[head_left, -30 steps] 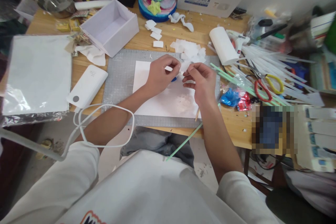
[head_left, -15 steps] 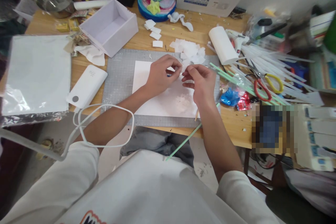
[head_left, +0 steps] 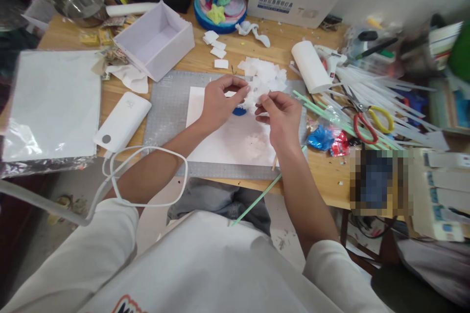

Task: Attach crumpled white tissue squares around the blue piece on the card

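Above a white sheet on the grey cutting mat, my left hand and my right hand face each other with a small gap between them. A thin white piece spans that gap. Thumb and forefinger of the right hand pinch its edge, and the left fingertips close on its other side. Under the left fingers shows a round blue thing. A pale, crumpled-looking patch lies on the sheet. Behind the hands are scattered white paper pieces.
A white open box and a power bank with a looped cable sit at left. On the right are a white roll, scissors, white sticks and green sticks. One green stick crosses the front edge.
My left hand has shifted slightly left, away from the right one, and the white piece and the blue round thing show more between them. My right hand has hardly moved.
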### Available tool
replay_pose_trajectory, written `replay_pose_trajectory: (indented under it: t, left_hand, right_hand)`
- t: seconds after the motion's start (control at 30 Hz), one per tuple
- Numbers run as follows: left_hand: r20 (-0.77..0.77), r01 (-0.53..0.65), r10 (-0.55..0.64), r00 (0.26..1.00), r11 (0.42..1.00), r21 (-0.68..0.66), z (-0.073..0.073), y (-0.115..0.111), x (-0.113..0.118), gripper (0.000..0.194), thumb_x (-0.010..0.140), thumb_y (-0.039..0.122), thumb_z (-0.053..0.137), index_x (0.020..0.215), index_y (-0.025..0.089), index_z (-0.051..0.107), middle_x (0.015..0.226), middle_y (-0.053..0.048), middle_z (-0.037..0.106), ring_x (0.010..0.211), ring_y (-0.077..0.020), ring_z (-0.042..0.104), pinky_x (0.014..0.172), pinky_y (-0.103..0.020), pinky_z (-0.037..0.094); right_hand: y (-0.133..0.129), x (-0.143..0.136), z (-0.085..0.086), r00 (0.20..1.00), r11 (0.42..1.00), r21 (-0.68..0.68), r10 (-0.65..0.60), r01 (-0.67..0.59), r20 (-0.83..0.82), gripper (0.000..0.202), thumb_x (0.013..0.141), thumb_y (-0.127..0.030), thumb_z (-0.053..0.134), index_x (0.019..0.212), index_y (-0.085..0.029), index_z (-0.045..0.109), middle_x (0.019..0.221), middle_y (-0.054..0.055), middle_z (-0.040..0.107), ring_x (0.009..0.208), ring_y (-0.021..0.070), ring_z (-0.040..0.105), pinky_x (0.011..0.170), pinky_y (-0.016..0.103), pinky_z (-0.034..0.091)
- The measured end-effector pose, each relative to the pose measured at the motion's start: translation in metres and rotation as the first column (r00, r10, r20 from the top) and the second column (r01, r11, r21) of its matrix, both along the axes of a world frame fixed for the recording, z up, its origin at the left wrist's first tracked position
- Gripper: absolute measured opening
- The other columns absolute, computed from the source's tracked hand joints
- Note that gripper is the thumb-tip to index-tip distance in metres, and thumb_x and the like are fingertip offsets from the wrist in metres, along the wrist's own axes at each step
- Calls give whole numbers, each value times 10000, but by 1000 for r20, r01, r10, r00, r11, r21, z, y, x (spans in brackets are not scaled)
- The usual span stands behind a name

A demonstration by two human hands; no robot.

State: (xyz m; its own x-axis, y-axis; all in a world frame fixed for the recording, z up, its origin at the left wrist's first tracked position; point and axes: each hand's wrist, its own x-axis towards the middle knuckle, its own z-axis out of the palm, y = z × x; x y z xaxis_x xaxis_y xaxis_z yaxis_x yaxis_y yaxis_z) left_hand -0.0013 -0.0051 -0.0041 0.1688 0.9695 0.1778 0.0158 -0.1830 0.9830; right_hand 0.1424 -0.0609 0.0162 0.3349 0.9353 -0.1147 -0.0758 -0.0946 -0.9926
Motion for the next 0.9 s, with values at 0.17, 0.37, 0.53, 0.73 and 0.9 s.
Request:
replay_pose_trajectory:
  t: [0.17,0.37,0.53,0.73,0.9]
  left_hand:
    - [164,14,21,986,978,-206,4,3,1,106,829,231,754,837,143,695,828,-9,696,755,-92,671,703,-246,655]
    - [203,-19,64,977,976,-218,5,7,-1,132,817,251,763,827,145,685,797,0,679,742,-92,656,700,-253,656]
    - [208,-19,54,977,986,-164,3,7,-1,126,786,244,775,792,145,697,764,5,671,686,-78,632,651,-228,638]
    - [142,-24,40,989,993,-113,2,8,-1,133,784,256,778,770,148,701,737,0,687,644,-75,633,621,-197,589]
    - [-7,-88,88,996,996,12,6,6,-4,117,805,253,762,772,161,696,795,-23,713,705,-94,653,613,-184,544]
  right_hand:
    - [1,2,-2,999,1000,10,-19,19,30,118,818,-293,708,748,-210,660,670,-37,650,560,78,614,503,194,497]
    - [11,30,8,873,999,48,-11,-14,487,90,828,-286,670,771,-215,671,668,-20,648,576,116,583,561,269,488]
    - [42,48,21,519,999,30,-3,-44,855,109,824,-243,633,746,-201,696,766,38,723,714,180,632,791,371,518]
    - [81,57,10,286,981,-195,186,6,940,154,847,-229,595,824,-183,740,943,139,760,931,297,686,881,442,515]
    - [74,58,5,265,990,-81,48,115,963,157,882,-269,635,950,-158,725,1118,168,702,1083,319,635,962,498,496]
